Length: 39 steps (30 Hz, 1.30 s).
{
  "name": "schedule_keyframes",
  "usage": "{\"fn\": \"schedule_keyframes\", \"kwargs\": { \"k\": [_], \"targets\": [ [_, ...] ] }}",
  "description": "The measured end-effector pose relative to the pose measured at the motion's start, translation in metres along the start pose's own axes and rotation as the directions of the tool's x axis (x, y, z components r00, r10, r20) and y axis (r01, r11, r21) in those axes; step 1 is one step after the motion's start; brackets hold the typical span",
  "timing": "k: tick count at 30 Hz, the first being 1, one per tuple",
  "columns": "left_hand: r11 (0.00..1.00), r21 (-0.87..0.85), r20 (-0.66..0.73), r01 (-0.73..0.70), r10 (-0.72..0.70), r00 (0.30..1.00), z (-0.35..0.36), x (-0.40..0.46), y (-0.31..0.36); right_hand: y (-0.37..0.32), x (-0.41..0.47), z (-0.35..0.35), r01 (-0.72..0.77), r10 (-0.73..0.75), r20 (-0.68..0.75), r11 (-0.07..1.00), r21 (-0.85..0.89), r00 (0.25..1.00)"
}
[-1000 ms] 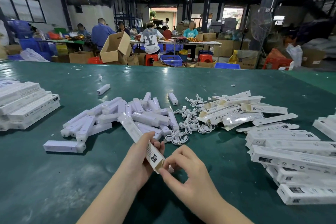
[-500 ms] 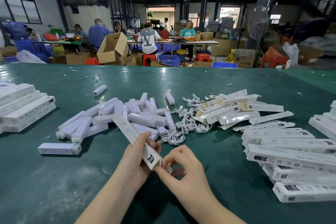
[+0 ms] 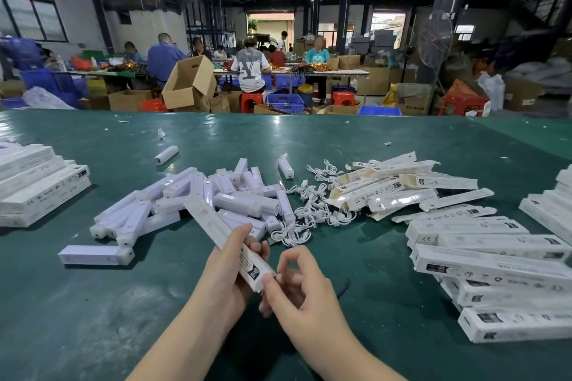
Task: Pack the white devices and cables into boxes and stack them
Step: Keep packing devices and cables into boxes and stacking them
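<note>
1. Box (image 3: 229,238), a long slim white carton, is held slantwise above the green desk (image 3: 356,139), its near end low and close to the person.
2. Left hand (image 3: 227,272) wraps round the carton's lower half, thumb on top and fingers curled beneath.
3. Right hand (image 3: 297,281) has its thumb tip on the carton's near end and its fingers curled, seemingly working the end flap; whether the flap is fully tucked cannot be told.
4. To close it well, keep the left grip firm and steady, press the flap squarely into the end, and avoid crushing the thin card.
5. Loose white devices (image 3: 198,198) lie heaped just beyond the hands, with coiled cables (image 3: 312,207) beside them.
6. Flat unfilled cartons (image 3: 399,185) lie further right.
7. Packed boxes are stacked at the right (image 3: 495,269) and at the far left (image 3: 37,185), where this one likely goes next.
</note>
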<state>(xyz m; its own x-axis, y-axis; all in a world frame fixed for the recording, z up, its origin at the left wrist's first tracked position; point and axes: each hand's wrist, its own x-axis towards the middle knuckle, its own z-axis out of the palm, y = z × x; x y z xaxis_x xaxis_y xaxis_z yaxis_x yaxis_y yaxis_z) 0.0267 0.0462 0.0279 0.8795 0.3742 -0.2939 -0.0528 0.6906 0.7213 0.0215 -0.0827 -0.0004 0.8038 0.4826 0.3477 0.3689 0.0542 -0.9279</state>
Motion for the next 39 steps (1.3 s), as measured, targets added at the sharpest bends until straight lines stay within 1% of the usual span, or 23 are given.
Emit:
{"fn": "schedule_keyframes", "kwargs": {
  "k": [5,10,12,16,18,20,22,23,25,27,29,31,33,34,36,38,39],
  "targets": [
    [0.999,-0.041,0.019,-0.002,0.002,1.0,0.002,-0.002,-0.001,-0.002,0.001,-0.002,-0.034,0.034,-0.01,0.999,0.015,0.999],
    [0.995,-0.091,0.031,0.045,-0.043,0.999,0.001,-0.003,0.0,-0.003,0.001,-0.004,-0.033,0.033,-0.006,0.999,0.023,0.999],
    [0.995,-0.084,0.041,0.06,-0.057,0.998,0.0,-0.003,0.0,-0.003,0.002,-0.004,-0.035,0.035,0.001,0.999,0.036,0.999],
    [0.99,-0.08,0.068,0.115,-0.109,0.992,-0.002,-0.005,0.001,-0.002,0.003,-0.005,-0.053,0.047,0.05,0.992,0.118,0.998],
    [0.989,-0.05,0.089,0.139,-0.134,0.987,-0.003,-0.006,0.001,-0.002,0.004,-0.006,-0.077,0.07,0.058,0.989,0.123,0.996],
    [0.984,-0.02,0.137,0.178,-0.173,0.975,-0.001,-0.008,-0.001,-0.002,0.005,-0.009,-0.1,0.098,0.034,0.994,0.052,0.995],
    [0.965,-0.082,0.217,0.249,-0.226,0.95,0.0,-0.011,-0.003,-0.002,0.005,-0.013,-0.104,0.102,-0.019,0.986,-0.128,0.995],
    [0.955,-0.112,0.26,0.275,-0.239,0.936,0.002,-0.013,-0.003,-0.002,0.005,-0.014,-0.101,0.094,-0.04,0.964,-0.247,0.995],
    [0.954,-0.104,0.307,0.279,-0.236,0.922,0.002,-0.016,-0.004,-0.004,0.004,-0.014,-0.076,0.06,-0.048,0.888,-0.453,0.997],
    [0.965,-0.064,0.31,0.256,-0.225,0.924,0.001,-0.017,-0.003,-0.003,0.004,-0.012,-0.042,0.032,-0.027,0.843,-0.536,0.999],
    [0.977,-0.021,0.235,0.211,-0.201,0.951,0.0,-0.014,-0.001,-0.002,0.007,-0.011,-0.029,0.036,0.002,0.827,-0.562,0.999],
    [0.992,0.029,0.076,0.124,-0.126,0.989,-0.001,-0.006,0.002,-0.002,0.011,-0.012,-0.034,0.045,0.007,0.826,-0.563,0.999],
    [0.999,0.045,-0.094,0.015,-0.011,0.996,-0.004,0.002,0.006,-0.001,0.018,-0.012,-0.009,0.026,0.02,0.806,-0.592,0.999],
    [0.999,0.027,-0.156,-0.035,0.038,0.987,-0.007,0.005,0.01,0.001,0.023,-0.01,0.023,0.006,0.043,0.766,-0.643,0.999],
    [0.993,-0.033,-0.22,-0.115,0.105,0.97,-0.012,0.009,0.016,0.005,0.039,-0.004,0.105,-0.032,0.11,0.627,-0.772,0.993],
    [0.98,-0.071,-0.251,-0.185,0.162,0.954,-0.017,0.01,0.02,0.011,0.059,0.002,0.175,0.001,0.201,0.489,-0.855,0.98],
    [0.972,-0.075,-0.27,-0.225,0.197,0.943,-0.018,0.011,0.02,0.014,0.069,0.005,0.206,0.033,0.245,0.441,-0.874,0.969]
  ]
}}
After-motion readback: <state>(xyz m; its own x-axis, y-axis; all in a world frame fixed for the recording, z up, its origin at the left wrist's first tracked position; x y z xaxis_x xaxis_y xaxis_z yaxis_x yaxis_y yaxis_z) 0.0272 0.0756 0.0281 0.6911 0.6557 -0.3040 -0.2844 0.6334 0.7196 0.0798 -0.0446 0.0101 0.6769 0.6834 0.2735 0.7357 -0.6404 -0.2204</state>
